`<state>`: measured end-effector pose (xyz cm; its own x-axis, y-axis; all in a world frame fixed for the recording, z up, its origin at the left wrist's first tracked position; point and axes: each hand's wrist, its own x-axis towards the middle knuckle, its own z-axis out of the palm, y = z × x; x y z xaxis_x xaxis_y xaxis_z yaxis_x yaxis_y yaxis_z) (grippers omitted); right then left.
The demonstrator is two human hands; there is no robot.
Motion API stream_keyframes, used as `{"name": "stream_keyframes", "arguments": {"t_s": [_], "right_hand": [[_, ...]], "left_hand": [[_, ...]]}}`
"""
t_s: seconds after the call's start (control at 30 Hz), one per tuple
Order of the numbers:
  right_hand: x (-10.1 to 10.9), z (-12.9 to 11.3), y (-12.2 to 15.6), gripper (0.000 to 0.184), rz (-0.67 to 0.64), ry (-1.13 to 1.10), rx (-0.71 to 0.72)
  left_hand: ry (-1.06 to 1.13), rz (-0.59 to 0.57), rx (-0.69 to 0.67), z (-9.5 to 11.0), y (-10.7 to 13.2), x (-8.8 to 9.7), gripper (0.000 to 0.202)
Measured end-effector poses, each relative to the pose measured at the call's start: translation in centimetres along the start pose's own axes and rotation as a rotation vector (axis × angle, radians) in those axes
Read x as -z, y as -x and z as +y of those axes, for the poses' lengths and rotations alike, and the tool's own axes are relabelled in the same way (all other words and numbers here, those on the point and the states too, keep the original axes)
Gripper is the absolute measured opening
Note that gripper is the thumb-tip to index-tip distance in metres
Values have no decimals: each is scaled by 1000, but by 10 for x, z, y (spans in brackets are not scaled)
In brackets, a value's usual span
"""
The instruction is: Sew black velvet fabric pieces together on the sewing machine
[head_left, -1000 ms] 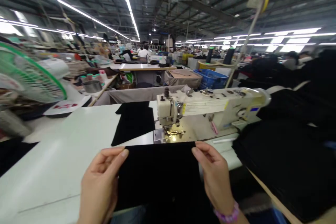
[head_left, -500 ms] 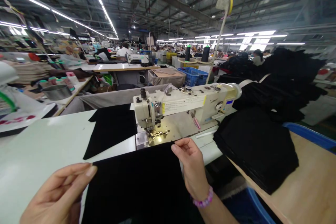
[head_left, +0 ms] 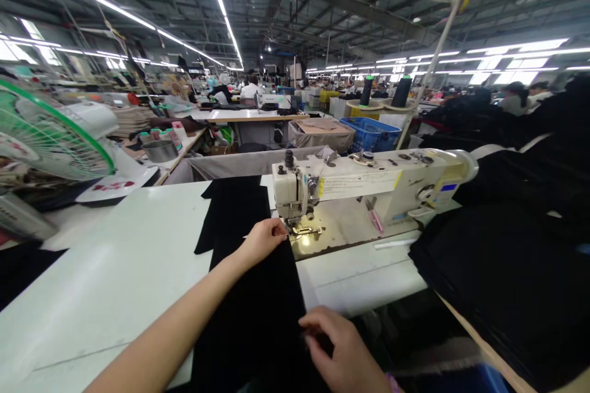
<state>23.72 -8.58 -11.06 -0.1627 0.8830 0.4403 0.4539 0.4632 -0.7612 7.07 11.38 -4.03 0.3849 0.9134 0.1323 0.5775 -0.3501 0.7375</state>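
A long piece of black fabric [head_left: 258, 313] lies on the white sewing table [head_left: 115, 270], running from the near edge up to the presser foot [head_left: 304, 230] of the cream sewing machine [head_left: 369, 187]. My left hand [head_left: 263, 238] is stretched forward, its fingers curled on the fabric's far end just left of the presser foot. My right hand [head_left: 343, 353] is close to me, fingers closed on the fabric's right edge near the table's front.
A second black fabric piece [head_left: 233, 206] lies behind the machine's head. A heap of black fabric [head_left: 502, 270] covers the right side table. A green-rimmed fan [head_left: 50, 135] stands at the left. Other workers and tables fill the hall behind.
The fabric, held up by both hands before, now lies flat on the table. My left hand has reached forward to the presser foot; my right hand has dropped to the near edge.
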Motion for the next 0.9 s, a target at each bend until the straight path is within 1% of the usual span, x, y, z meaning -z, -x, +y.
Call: {"name": "stream_keyframes", "arguments": {"t_s": [0.07,0.13,0.2,0.27,0.37,0.5,0.63,0.7,0.73,0.77,0.8,0.83,0.87,0.9], "right_hand": [[2,8,0,32,11,106,126],[7,11,0,29,29,197,209],[10,10,-2,26,43,261,247],[11,8,-6,22,56,323,256],[9,6,-13,19,61,360,257],[8,7,-19,23,24,314,272],[9,7,-20,24,-24,317,243],[10,7,-19,24,-44,322,246],[11,6,-18,24,-52,323,251],[12,6,-18,24,-60,321,255],[13,5,-17,24,-65,318,261],[13,5,-18,24,-72,313,265],[14,4,-18,25,-80,308,265],[14,4,-20,26,-89,302,258]], "left_hand": [[0,3,-2,-11,-2,-11,6],[1,-7,-5,-17,-3,-13,5],[-6,-6,3,-20,-5,-12,6],[-26,24,32,-23,-10,-12,6],[-69,65,83,-26,-19,-16,13],[-132,63,116,-26,-28,-19,15],[-189,54,97,-21,-31,-16,13],[-236,92,72,-14,-23,-14,12],[-264,125,58,-9,-14,-13,14],[-291,157,46,-3,-2,-13,17],[-313,162,15,3,13,-14,17],[-323,135,-35,9,31,-15,14],[-323,82,-95,14,51,-17,8],[-307,-58,-240,18,70,-20,6]]}}
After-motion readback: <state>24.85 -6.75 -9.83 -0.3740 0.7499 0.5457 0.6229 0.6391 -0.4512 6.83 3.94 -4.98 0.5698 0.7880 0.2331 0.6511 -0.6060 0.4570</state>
